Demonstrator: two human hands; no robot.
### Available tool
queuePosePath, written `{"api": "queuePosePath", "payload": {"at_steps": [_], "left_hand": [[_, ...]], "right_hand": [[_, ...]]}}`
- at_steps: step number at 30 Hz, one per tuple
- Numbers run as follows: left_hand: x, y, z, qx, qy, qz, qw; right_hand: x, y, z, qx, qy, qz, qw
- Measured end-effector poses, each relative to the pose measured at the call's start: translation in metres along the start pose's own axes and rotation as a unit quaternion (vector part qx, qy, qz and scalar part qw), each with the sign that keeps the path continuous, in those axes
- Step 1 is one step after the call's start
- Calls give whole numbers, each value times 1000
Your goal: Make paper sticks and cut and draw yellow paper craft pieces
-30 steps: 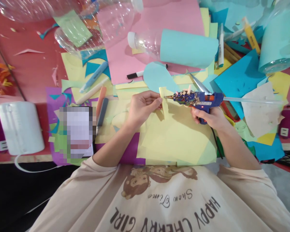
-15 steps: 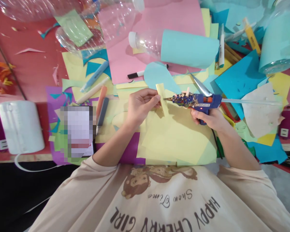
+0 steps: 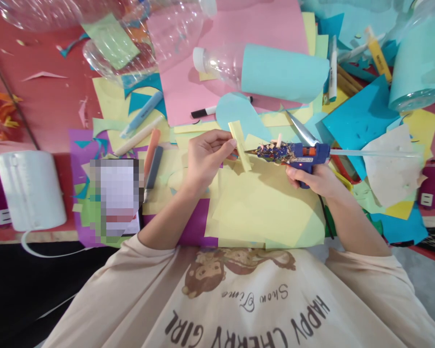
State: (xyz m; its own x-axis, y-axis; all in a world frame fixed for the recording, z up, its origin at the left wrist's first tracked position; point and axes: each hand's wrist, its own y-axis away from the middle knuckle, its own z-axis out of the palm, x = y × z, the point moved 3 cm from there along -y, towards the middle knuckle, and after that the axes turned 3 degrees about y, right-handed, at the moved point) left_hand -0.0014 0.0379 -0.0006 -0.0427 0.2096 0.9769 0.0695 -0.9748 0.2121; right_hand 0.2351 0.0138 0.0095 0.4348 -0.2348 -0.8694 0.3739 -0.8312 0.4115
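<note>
A folded yellow paper strip (image 3: 241, 147) is pinched between the thumb and fingers of my left hand (image 3: 210, 157). My right hand (image 3: 313, 179) is wrapped around the grip of a blue glue gun (image 3: 300, 153), whose red light is lit. A clear glue stick (image 3: 373, 152) juts from the gun's back end. Its nozzle points left and sits right at the strip; whether they touch I cannot tell. Bits of paper and glue cling to the front of the gun. Beneath both hands lie pale yellow paper sheets (image 3: 264, 208).
A bottle wrapped in turquoise paper (image 3: 284, 72) lies beyond my hands. Scissors blades (image 3: 300, 126) stick out behind the glue gun. Several markers (image 3: 142, 115) and paper scraps lie to the left, near a phone (image 3: 118, 198) and a white box-like device (image 3: 32, 191).
My left hand has shifted slightly left and up with the yellow strip. The glue gun has moved a little left, its nozzle staying close to the strip.
</note>
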Motion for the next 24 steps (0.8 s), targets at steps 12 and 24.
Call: {"api": "queuePosePath", "payload": {"at_steps": [12, 24], "left_hand": [[-4, -5, -3, 4, 26, 13, 1000], [-6, -8, -6, 4, 49, 33, 998]], "right_hand": [[0, 1, 0, -12, 17, 27, 999], [1, 2, 0, -32, 46, 22, 998]]}}
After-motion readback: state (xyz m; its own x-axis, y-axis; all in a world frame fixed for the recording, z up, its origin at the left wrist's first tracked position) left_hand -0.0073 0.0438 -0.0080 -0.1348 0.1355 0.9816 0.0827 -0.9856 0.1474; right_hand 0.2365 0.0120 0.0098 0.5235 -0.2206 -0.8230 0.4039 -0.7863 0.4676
